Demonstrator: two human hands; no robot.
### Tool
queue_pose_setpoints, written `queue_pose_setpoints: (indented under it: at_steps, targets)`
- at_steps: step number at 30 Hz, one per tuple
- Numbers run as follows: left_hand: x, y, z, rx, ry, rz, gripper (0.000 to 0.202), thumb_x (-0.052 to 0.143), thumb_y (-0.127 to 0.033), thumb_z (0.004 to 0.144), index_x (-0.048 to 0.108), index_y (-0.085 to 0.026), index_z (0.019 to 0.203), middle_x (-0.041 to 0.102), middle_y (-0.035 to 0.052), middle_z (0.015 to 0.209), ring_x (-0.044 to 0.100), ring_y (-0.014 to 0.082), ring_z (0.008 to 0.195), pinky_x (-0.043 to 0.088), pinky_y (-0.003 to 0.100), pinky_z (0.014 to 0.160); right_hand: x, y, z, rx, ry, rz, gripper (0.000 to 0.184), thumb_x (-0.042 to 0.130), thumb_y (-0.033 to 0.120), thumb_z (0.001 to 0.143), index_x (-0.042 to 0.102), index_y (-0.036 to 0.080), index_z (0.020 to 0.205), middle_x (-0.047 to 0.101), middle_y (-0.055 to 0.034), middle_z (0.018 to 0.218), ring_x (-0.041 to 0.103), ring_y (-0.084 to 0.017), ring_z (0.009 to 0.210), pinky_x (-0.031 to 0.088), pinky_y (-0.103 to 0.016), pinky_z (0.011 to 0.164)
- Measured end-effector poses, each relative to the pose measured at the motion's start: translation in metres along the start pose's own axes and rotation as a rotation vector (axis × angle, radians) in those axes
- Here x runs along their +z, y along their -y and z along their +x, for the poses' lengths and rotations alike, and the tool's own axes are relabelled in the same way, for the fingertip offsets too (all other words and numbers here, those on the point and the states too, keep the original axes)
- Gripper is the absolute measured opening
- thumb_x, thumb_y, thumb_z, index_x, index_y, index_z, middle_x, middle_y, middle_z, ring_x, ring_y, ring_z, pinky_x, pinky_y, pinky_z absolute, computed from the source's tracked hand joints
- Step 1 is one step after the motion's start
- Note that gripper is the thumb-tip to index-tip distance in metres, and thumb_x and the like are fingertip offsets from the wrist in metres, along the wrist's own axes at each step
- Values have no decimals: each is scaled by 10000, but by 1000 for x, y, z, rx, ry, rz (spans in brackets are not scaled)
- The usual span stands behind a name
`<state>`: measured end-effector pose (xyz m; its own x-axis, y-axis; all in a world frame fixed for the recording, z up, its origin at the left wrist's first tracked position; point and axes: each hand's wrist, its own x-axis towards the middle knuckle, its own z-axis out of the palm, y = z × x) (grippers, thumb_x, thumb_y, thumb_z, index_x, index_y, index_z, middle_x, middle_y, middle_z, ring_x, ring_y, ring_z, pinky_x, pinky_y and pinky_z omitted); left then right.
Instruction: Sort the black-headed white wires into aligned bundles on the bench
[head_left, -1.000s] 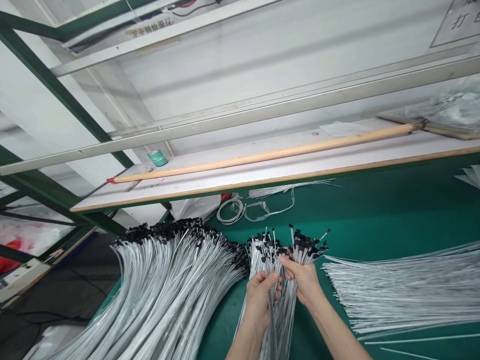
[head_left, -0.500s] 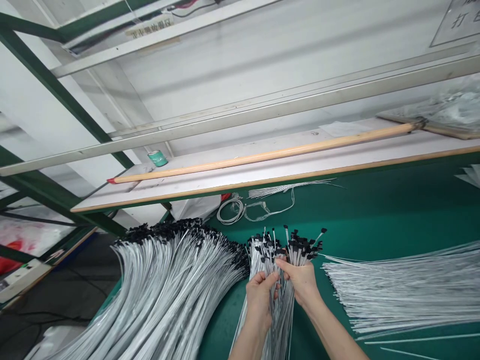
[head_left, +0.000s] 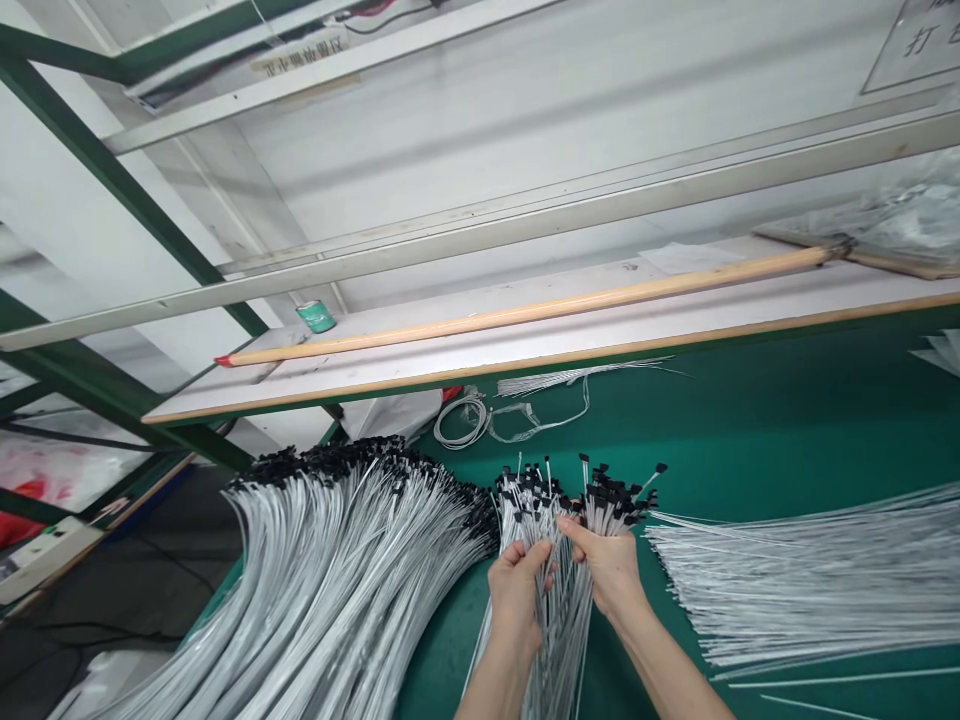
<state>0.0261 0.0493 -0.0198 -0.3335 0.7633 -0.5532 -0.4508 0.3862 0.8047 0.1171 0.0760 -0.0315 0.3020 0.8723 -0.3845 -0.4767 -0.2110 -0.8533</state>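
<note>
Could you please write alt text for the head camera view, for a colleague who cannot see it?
Two bare hands, the left hand and the right hand, grip a bundle of thin silver-white wires with black tips above a green workbench mat. A large curved heap of similar black-tipped wires lies to the left, and straight silver-white wires fan out to the right.

The left hand (head_left: 516,595) and right hand (head_left: 611,572) hide the middle of a bundle of thin silver ties with black heads (head_left: 566,640), its lower ends cut off below. A pale rectangular sign (head_left: 926,30) is cut off at top right.
</note>
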Motion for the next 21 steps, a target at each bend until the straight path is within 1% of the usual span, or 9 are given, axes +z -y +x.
queue_pose_setpoints:
  at_steps: [4,8,10,12,13,15,17,18,21]
  targets:
    - [-3,-6,0,33,17,-1,183,750,-160,592,572,-120,609,597,12,550,548,85,500,420,170,451,-7,-4,4,15,52,63,274,812,275,433,605,133,542,552,22,458,448,-100,397,375,-241,409]
    - [-8,-13,0,-16,80,-42,191,748,-204,605,583,-115,639,621,24,586,554,85,506,427,175,467,-14,-1,5,132,123,211,336,817,299,433,638,148,673,624,-4,584,556,-147,512,438,-253,462]
    - [-9,-14,-1,-37,146,-56,215,751,-240,605,575,-122,640,616,17,577,543,85,480,418,183,454,-14,3,3,160,208,237,335,800,327,482,638,155,720,586,17,526,538,-134,479,431,-245,446]
    - [-9,-13,-2,-35,224,-43,234,746,-281,614,574,-124,639,610,12,568,534,83,467,411,185,450,-11,8,-1,137,284,216,307,769,352,549,628,154,737,477,64,413,447,-91,386,395,-223,406]
    - [-9,-12,-2,-29,258,-34,239,742,-296,619,578,-123,641,609,12,566,532,81,465,407,184,449,-9,10,-3,113,299,201,309,764,350,561,623,152,751,447,78,397,401,-71,356,374,-213,387]
    - [-8,-9,-3,-21,309,-22,249,736,-317,625,589,-117,637,611,16,567,532,79,466,399,179,447,-4,12,-6,79,293,166,368,787,317,520,615,147,797,509,66,460,382,-52,342,350,-201,358]
    - [-7,-8,-4,-16,334,-21,260,736,-328,622,602,-106,627,607,19,557,527,74,458,389,173,440,0,13,-9,77,289,131,481,811,275,449,600,152,863,600,29,589,421,-62,344,353,-207,326]
    - [-6,-7,-4,-17,342,-21,265,738,-333,618,611,-101,630,603,18,547,524,72,453,386,171,437,2,13,-10,92,299,110,523,816,260,426,593,153,886,616,18,620,439,-75,343,359,-216,310]
    - [-6,-7,-4,-19,360,-23,289,744,-338,609,655,-91,729,589,8,526,520,73,445,385,170,430,4,11,-10,139,317,64,499,817,255,406,598,148,841,588,34,546,449,-97,323,374,-234,286]
